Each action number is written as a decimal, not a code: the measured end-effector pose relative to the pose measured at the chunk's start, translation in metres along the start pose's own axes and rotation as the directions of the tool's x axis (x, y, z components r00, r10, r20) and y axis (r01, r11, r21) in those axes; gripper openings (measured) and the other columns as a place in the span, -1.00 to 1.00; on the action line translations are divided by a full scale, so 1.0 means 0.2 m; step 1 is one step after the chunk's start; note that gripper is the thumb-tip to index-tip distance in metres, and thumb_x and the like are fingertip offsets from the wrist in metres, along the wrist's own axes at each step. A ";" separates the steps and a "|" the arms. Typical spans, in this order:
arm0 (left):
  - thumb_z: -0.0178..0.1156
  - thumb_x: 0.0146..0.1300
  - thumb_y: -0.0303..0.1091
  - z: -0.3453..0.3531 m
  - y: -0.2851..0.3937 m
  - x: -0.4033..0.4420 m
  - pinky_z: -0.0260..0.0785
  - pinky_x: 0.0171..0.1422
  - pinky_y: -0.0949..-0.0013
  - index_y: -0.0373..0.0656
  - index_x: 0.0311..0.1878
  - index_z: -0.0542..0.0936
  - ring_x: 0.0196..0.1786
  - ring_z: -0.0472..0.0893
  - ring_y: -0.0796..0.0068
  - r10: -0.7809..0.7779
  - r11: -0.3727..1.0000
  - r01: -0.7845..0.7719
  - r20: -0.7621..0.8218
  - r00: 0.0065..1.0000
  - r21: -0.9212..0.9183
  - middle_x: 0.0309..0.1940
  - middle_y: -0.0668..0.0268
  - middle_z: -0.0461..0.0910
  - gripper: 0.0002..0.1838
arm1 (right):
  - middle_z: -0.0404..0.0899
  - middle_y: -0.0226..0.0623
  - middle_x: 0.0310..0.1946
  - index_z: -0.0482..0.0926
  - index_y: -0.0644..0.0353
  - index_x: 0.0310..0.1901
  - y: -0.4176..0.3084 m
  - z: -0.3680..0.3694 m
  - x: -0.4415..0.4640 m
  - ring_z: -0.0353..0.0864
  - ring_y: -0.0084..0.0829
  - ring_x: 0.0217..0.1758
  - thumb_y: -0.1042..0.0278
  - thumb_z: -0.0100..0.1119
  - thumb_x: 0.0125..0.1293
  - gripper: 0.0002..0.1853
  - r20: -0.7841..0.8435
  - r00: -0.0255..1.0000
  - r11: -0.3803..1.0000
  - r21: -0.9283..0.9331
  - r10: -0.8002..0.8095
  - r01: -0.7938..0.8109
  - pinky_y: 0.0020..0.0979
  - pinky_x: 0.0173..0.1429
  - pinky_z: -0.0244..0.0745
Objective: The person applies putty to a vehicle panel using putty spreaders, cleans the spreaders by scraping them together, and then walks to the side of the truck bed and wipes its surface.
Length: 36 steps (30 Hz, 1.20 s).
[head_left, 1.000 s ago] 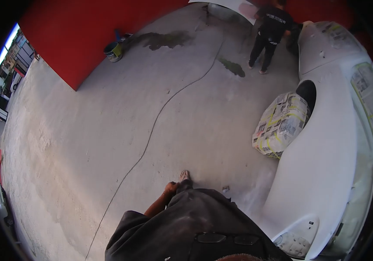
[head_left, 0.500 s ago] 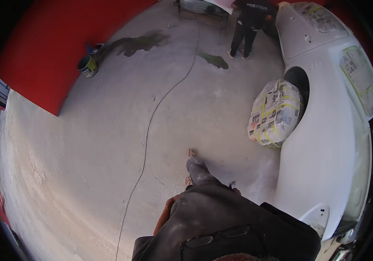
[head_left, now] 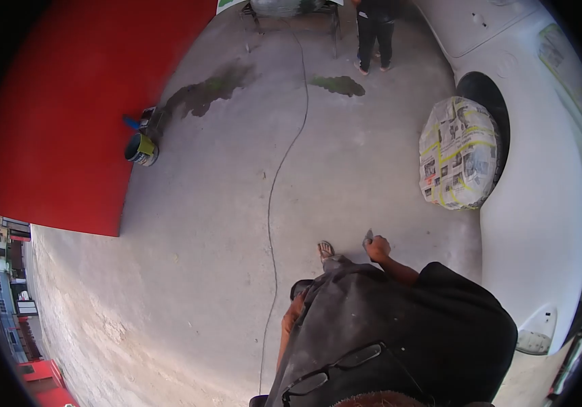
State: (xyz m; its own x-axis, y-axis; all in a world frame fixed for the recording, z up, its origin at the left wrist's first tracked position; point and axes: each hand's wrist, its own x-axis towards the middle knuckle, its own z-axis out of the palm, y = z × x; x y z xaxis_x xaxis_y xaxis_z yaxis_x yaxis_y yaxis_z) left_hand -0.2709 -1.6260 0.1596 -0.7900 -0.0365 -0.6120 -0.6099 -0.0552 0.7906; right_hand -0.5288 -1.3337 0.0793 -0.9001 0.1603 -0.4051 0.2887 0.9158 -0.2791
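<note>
My right hand (head_left: pixel 377 249) is held out ahead of my body, fingers closed around a small grey piece with a pointed end (head_left: pixel 369 235). Too little of that piece shows to tell its kind. Low at my left side hangs my left hand (head_left: pixel 295 311), partly covered by my dark shirt (head_left: pixel 372 325). Its fingers cannot be made out, and a dark shape lies just beyond it. One sandalled foot (head_left: pixel 325 249) shows on the concrete floor between the hands.
A white car body (head_left: pixel 535 203) stands on the right, its wheel (head_left: pixel 459 152) wrapped in taped newspaper. A cable (head_left: pixel 270 224) runs along the floor. On the left are a bucket (head_left: pixel 143 150) and a red wall (head_left: pixel 80 122). Another person (head_left: pixel 374 37) stands ahead near a wet patch (head_left: pixel 340 85).
My right hand has come into view, holding the grey piece. The view has shifted, with the car and wrapped wheel farther right. The other person now shows mainly from the waist down.
</note>
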 end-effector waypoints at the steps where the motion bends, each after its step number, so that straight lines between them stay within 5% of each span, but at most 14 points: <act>1: 0.16 0.41 -0.13 -0.04 0.06 0.03 0.39 0.30 0.26 -0.37 0.28 0.55 0.21 0.60 0.20 0.035 0.999 -0.036 -0.012 0.999 -0.028 0.12 0.03 0.67 -0.45 | 0.71 0.19 -0.14 0.68 0.38 -0.14 -0.09 -0.01 0.04 0.73 0.11 -0.01 -0.08 0.16 0.33 -0.47 0.012 1.000 1.000 0.024 0.014 -0.015 0.00 0.10 0.61; 5: 0.16 0.42 -0.17 -0.23 0.22 0.16 0.38 0.30 0.29 -0.36 0.30 0.54 0.21 0.60 0.24 0.213 0.966 -0.210 0.002 0.977 -0.153 0.12 0.07 0.67 -0.48 | 0.70 0.22 -0.11 0.63 0.44 -0.06 -0.50 0.03 0.25 0.72 0.13 0.01 -0.13 0.24 0.31 -0.38 0.012 0.996 0.976 0.200 -0.093 0.089 -0.04 0.09 0.62; 8: 0.15 0.44 -0.21 -0.46 0.53 0.23 0.38 0.28 0.32 -0.36 0.30 0.54 0.19 0.60 0.28 0.155 0.984 -0.159 0.062 0.986 0.074 0.11 0.12 0.68 -0.51 | 0.72 0.16 -0.16 0.66 0.44 -0.10 -0.82 0.01 0.30 0.74 0.00 -0.08 -0.14 0.32 0.28 -0.39 0.067 0.990 0.909 0.407 -0.122 0.084 -0.11 0.00 0.61; 9: 0.15 0.43 -0.20 -0.54 0.53 0.26 0.40 0.27 0.29 -0.33 0.30 0.54 0.17 0.62 0.26 0.115 0.993 -0.114 -0.033 0.993 0.045 0.10 0.11 0.69 -0.51 | 0.73 0.12 -0.19 0.68 0.42 -0.12 -0.93 -0.04 0.22 0.76 -0.08 -0.12 -0.13 0.35 0.27 -0.41 0.095 0.990 0.877 0.479 -0.106 0.048 -0.15 -0.03 0.60; 11: 0.16 0.43 -0.18 -0.71 0.53 0.41 0.42 0.25 0.25 -0.28 0.32 0.55 0.15 0.66 0.23 0.051 0.998 -0.058 -0.208 0.977 -0.027 0.09 0.07 0.71 -0.50 | 0.74 -0.10 -0.19 0.69 0.38 -0.06 -1.18 -0.24 0.02 0.71 -0.31 -0.14 -0.12 0.39 0.29 -0.43 0.227 0.973 0.730 0.671 -0.035 -0.130 -0.24 -0.06 0.56; 14: 0.13 0.48 0.02 -0.94 0.78 0.51 0.45 0.24 0.22 -0.29 0.38 0.47 0.15 0.66 0.26 -0.007 0.996 -0.007 -0.162 0.987 -0.085 0.18 0.07 0.65 -0.39 | 0.73 -0.30 -0.15 0.68 0.30 0.05 -1.37 -0.22 -0.15 0.66 -0.43 -0.10 -0.02 0.39 0.33 -0.50 0.335 0.926 0.460 0.860 -0.177 -0.223 -0.30 -0.02 0.53; 17: 0.25 0.42 0.10 -1.04 0.98 0.61 0.59 0.11 0.25 -0.36 0.24 0.56 -0.03 0.70 0.33 0.092 0.930 -0.071 0.041 0.995 -0.360 -0.03 0.11 0.70 -0.35 | 0.73 -0.29 -0.11 0.68 0.28 0.08 -1.51 -0.23 -0.38 0.67 -0.43 -0.06 -0.02 0.38 0.35 -0.49 0.374 0.910 0.375 0.881 -0.180 -0.288 -0.34 0.04 0.53; 20: 0.30 0.41 0.02 -1.06 1.07 0.75 0.65 -0.06 0.35 -0.32 0.10 0.64 -0.15 0.71 0.39 0.046 0.924 0.057 0.260 0.964 -0.378 -0.14 0.19 0.72 -0.48 | 0.72 -0.26 -0.11 0.66 0.33 0.09 -1.58 -0.35 -0.61 0.69 -0.40 -0.06 -0.04 0.38 0.35 -0.45 0.420 0.884 0.305 0.886 -0.207 -0.349 -0.32 0.04 0.56; 21: 0.29 0.43 -0.12 -1.03 1.11 0.75 0.63 -0.18 0.37 -0.19 -0.01 0.68 -0.22 0.72 0.45 -0.005 0.935 0.107 0.289 0.957 -0.337 -0.22 0.30 0.73 -0.69 | 0.73 -0.25 -0.10 0.65 0.34 0.09 -1.58 -0.33 -0.64 0.71 -0.39 -0.07 -0.02 0.37 0.36 -0.47 0.406 0.897 0.262 0.897 -0.175 -0.355 -0.31 0.03 0.59; 25: 0.35 0.37 -0.26 -0.93 1.13 0.79 0.58 -0.42 0.50 -0.18 -0.09 0.68 -0.42 0.66 0.54 -0.039 0.971 0.112 0.322 0.946 -0.212 -0.32 0.36 0.70 -0.80 | 0.74 -0.22 -0.08 0.64 0.38 0.09 -1.48 -0.27 -0.71 0.76 -0.36 -0.10 0.10 0.32 0.43 -0.55 0.355 0.929 0.112 0.932 -0.103 -0.344 -0.29 -0.03 0.68; 30: 0.27 0.42 -0.25 -0.85 1.13 0.76 0.61 -0.38 0.46 -0.19 -0.19 0.64 -0.46 0.67 0.51 -0.066 0.981 0.118 0.307 0.949 -0.153 -0.37 0.31 0.67 -0.81 | 0.74 -0.21 -0.09 0.64 0.37 0.09 -1.38 -0.27 -0.84 0.76 -0.36 -0.11 0.25 0.25 0.49 -0.66 0.321 0.941 -0.091 0.939 -0.110 -0.331 -0.28 -0.03 0.72; 34: 0.22 0.46 -0.22 -0.86 1.13 0.76 0.64 -0.35 0.39 -0.22 -0.18 0.65 -0.45 0.68 0.48 -0.065 0.985 0.109 0.298 0.952 -0.132 -0.37 0.26 0.69 -0.76 | 0.74 -0.23 -0.11 0.65 0.38 0.06 -1.33 -0.22 -0.82 0.76 -0.37 -0.13 0.22 0.27 0.48 -0.65 0.296 0.946 -0.118 0.943 -0.135 -0.312 -0.28 -0.05 0.72; 36: 0.21 0.47 -0.21 -0.85 1.15 0.75 0.63 -0.34 0.38 -0.25 -0.20 0.65 -0.46 0.68 0.49 -0.059 0.993 0.087 0.295 0.954 -0.083 -0.38 0.26 0.70 -0.74 | 0.74 -0.25 -0.12 0.65 0.38 0.05 -1.30 -0.22 -0.79 0.75 -0.39 -0.14 0.21 0.29 0.46 -0.64 0.325 0.940 -0.021 0.944 -0.100 -0.328 -0.29 -0.06 0.71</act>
State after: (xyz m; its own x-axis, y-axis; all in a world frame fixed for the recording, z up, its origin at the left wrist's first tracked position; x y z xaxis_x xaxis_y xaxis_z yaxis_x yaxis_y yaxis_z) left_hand -0.5198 -1.8140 0.2461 -0.7361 0.2630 -0.6237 -0.6688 -0.1409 0.7299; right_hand -0.4753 -1.5805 0.2546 -0.7693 -0.0600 -0.6361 0.5977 -0.4192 -0.6834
